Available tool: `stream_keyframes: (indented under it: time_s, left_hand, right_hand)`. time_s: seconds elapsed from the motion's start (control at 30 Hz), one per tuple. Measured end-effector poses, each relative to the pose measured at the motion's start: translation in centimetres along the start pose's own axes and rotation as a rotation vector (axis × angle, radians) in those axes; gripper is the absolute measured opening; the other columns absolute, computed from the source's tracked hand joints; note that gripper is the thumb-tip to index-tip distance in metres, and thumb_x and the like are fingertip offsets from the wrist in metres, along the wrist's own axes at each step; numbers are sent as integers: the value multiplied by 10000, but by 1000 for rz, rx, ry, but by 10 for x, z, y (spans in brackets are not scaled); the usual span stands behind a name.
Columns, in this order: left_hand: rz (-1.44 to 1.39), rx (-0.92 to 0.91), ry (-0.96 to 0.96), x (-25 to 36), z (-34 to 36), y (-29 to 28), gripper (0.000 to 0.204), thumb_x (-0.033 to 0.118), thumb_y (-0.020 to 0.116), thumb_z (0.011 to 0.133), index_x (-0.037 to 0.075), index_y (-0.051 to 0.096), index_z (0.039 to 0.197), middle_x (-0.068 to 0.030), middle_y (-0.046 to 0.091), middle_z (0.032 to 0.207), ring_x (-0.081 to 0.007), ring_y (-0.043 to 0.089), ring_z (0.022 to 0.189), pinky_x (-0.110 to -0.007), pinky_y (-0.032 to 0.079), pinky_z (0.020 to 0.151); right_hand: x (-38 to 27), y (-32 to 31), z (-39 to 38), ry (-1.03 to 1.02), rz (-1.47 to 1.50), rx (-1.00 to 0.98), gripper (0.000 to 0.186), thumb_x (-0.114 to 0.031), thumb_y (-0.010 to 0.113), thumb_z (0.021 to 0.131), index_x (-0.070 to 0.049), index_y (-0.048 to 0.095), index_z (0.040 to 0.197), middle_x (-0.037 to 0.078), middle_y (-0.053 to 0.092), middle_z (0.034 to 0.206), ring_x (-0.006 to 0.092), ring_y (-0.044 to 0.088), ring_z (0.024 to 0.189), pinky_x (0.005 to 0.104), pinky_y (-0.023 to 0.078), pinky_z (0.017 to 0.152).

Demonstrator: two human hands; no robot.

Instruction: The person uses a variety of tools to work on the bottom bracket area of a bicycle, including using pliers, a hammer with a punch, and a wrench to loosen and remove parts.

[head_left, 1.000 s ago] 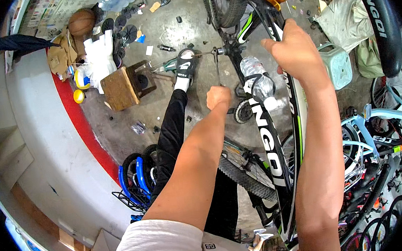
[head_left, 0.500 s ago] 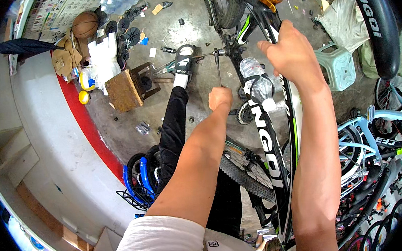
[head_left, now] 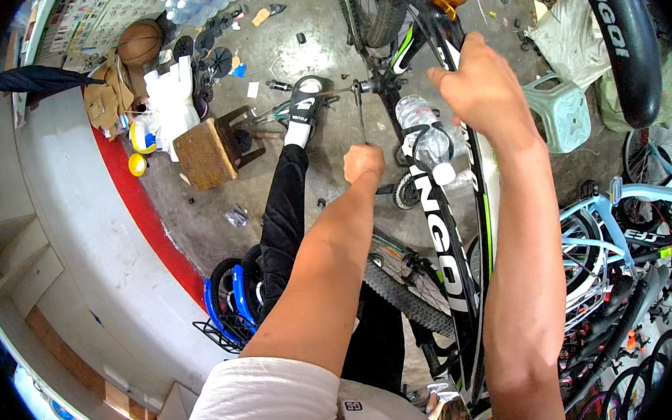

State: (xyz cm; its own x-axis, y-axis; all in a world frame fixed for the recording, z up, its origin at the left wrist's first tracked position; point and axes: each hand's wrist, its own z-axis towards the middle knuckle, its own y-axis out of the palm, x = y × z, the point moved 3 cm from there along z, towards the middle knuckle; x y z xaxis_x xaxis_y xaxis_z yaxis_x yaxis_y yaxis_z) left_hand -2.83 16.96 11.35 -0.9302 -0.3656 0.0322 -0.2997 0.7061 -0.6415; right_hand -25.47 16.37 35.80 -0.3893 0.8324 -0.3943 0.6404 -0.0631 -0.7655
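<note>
My left hand [head_left: 364, 162] is closed round the handle of a long steel wrench [head_left: 360, 117], whose head sits on a shaft fitting at the bicycle's bottom bracket [head_left: 377, 85]. My right hand [head_left: 483, 88] grips the upper tube of the black, white and green bicycle frame [head_left: 440, 233], thumb toward the left. A clear plastic bottle [head_left: 425, 132] with a white cap sits in the frame's cage between my hands. My foot in a black sandal [head_left: 304, 106] rests over a thin bar running to that same bottom bracket. A chainring [head_left: 405, 190] lies right of my left wrist.
A wooden stool [head_left: 201, 153] lies at the left, near white bags [head_left: 170, 104], cardboard [head_left: 107, 109] and a basketball [head_left: 140, 42]. Blue bike parts [head_left: 240, 292] are at lower left. A pale plastic stool [head_left: 557, 113], sacks [head_left: 571, 41] and a light blue bicycle [head_left: 612, 212] stand at the right.
Both hands keep their grips and have barely moved. The bottle and frame appear very slightly further left in the picture than before.
</note>
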Motion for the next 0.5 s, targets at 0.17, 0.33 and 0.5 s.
stream_keyframes:
  time_s: [0.17, 0.33, 0.5]
  left_hand:
    - [5, 26, 6, 0, 2, 3, 458, 381, 584, 944, -3, 772, 1111, -248, 725, 1186, -420, 693, 1140, -479, 553, 981]
    - [-1, 17, -1, 0, 2, 4, 450, 378, 599, 929, 4, 777, 1104, -241, 731, 1178, -420, 696, 1132, -477, 557, 973]
    - [-3, 36, 3, -3, 2, 5, 442, 364, 587, 926, 3, 778, 1093, -255, 730, 1155, -432, 695, 1122, -484, 556, 969]
  right_hand:
    - [-4, -3, 0, -19, 14, -9, 440, -218, 680, 862, 128, 575, 1113, 352, 696, 1073, 498, 667, 1080, 519, 520, 969]
    - [-1, -1, 0, -32, 26, -6, 410, -188, 657, 854, 128, 573, 1101, 355, 698, 1040, 511, 666, 1058, 523, 518, 958]
    - [4, 4, 2, -146, 11, 96, 404, -223, 710, 861, 111, 528, 995, 280, 680, 757, 350, 697, 573, 453, 550, 658]
